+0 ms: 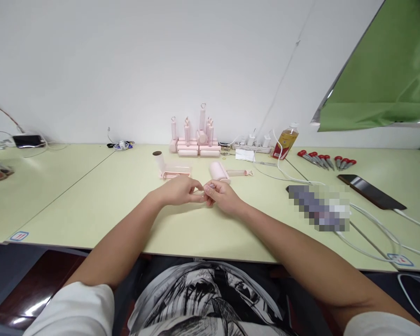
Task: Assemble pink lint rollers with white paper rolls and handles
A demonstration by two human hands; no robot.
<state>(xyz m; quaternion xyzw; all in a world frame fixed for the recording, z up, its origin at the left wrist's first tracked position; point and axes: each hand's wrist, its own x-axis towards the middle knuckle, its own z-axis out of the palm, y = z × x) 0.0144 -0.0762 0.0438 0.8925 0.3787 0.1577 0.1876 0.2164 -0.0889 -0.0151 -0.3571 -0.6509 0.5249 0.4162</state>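
Observation:
My left hand (180, 190) and my right hand (224, 196) meet just above the table, fingertips pinched close together. Something small and pale sits between them, too small to name. Right behind my left hand lies an opened pink lint roller cover (180, 170), with a roll showing a brown cardboard core (158, 161) standing at its left end. Past my right hand a pink lint roller (218, 171) lies on its side, its clear pink handle (237, 173) pointing right. Several more pink lint rollers (199, 148) are stacked by the wall, handles upward.
On the pale green table (101, 205), a power strip (254, 147), a drink bottle (285, 141) and several red-capped tools (324, 160) stand or lie to the right. A phone (371, 191), a blurred-out device (317, 207) and white cables lie nearer me.

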